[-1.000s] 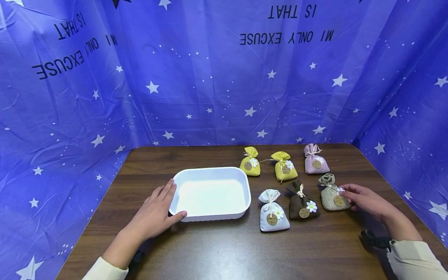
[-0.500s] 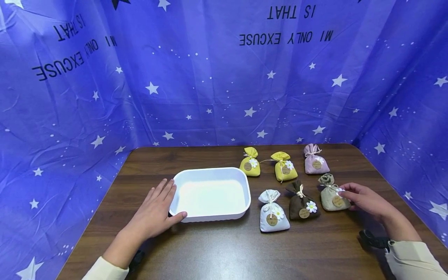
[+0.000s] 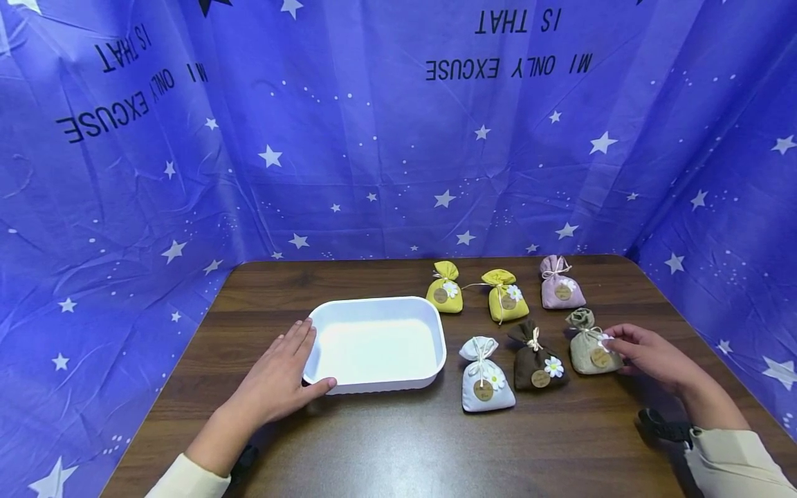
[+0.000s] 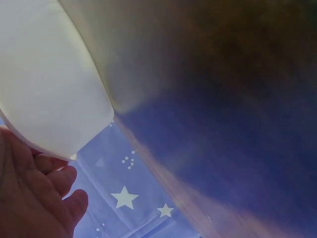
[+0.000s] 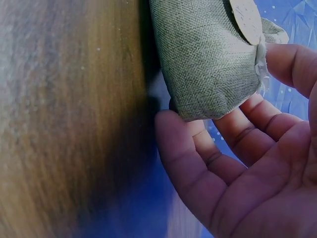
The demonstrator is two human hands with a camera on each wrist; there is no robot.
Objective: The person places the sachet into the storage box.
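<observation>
Looking from the head view, a person's left grip (image 3: 283, 380) (bare hand, fingers pretty straight) rests against the left side of the tray (image 3: 386, 384), thumb at its near edge, so it's just touching, not clenched on anything. Over on the right, the right grip (image 3: 654, 360) has the khaki bag (image 3: 588, 353) pinched by its right side, on the worktop (image 3: 398, 443). Left of that comes the brown bag (image 3: 532, 363), then the white bag (image 3: 486, 377). Far row: a yellow bag (image 3: 448, 303) by the tray's far right corner, a second yellow bag (image 3: 506, 306), then a pink bag (image 3: 558, 280). Starry blue curtain (image 3: 386, 152) behind it all.

Left wrist view: fingers right up against the tray's edge, worktop mostly blurry.

Right wrist view: fingers curl round the khaki bag, its round tag (image 5: 246, 20) showing up top.
</observation>
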